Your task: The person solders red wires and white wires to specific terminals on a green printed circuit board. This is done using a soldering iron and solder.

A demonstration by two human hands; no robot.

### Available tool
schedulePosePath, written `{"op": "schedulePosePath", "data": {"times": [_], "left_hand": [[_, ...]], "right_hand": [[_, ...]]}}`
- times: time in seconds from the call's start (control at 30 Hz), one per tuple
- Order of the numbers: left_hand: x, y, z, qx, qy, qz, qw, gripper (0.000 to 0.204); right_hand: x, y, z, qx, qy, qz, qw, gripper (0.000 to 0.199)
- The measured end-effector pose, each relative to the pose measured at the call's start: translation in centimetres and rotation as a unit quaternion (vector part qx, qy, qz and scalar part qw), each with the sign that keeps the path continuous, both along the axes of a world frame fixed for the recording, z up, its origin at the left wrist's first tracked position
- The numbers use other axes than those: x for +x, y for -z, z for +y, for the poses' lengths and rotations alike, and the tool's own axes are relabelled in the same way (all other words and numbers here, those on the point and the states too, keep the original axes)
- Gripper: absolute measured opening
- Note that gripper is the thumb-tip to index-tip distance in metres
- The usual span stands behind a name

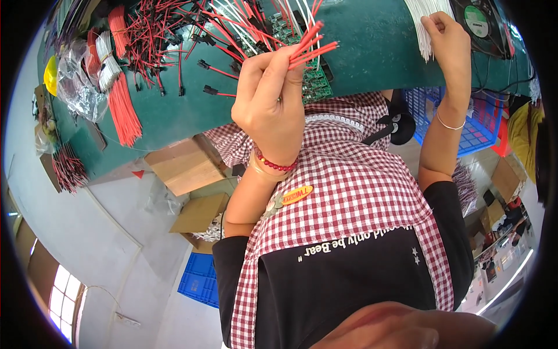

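My left hand is raised over the near edge of the green table, its thumb and fingers pinched on several red wires. Their stripped ends stick out to the right. Just behind it lie green circuit boards, partly covered by red and white wires. On the right, my right hand has its thumb and forefinger closed at a fanned bundle of white wires. How many wires sit in that pinch is hidden. Red wires with black connectors spread in a heap to the left of my left hand.
Bundled red wires and a clear plastic bag lie at the table's left. A black fan stands beyond my right hand. Below the table are a blue crate and cardboard boxes.
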State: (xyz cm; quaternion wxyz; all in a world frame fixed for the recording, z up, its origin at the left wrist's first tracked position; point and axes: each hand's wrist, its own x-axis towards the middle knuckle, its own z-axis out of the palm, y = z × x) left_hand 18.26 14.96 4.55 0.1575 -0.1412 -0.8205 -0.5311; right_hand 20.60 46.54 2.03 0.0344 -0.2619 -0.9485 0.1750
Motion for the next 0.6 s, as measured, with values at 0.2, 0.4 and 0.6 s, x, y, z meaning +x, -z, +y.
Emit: {"op": "schedulePosePath", "data": {"times": [0.2,0.4,0.6], "left_hand": [[0.2,-0.3,-0.1,-0.042,0.008,0.015,0.999,0.018],[0.2,-0.2,-0.1,-0.047,0.011,0.009,0.999,0.019],[0.2,0.1,0.1,-0.049,0.011,0.007,0.999,0.019]], "right_hand": [[1.8,-1.2,0.9,-0.321,-0.004,0.126,0.939,0.021],[1.3,0.6,1.8,-0.356,0.000,0.082,0.931,0.021],[0.3,1.3,1.3,-0.200,0.031,0.005,0.979,0.023]]}}
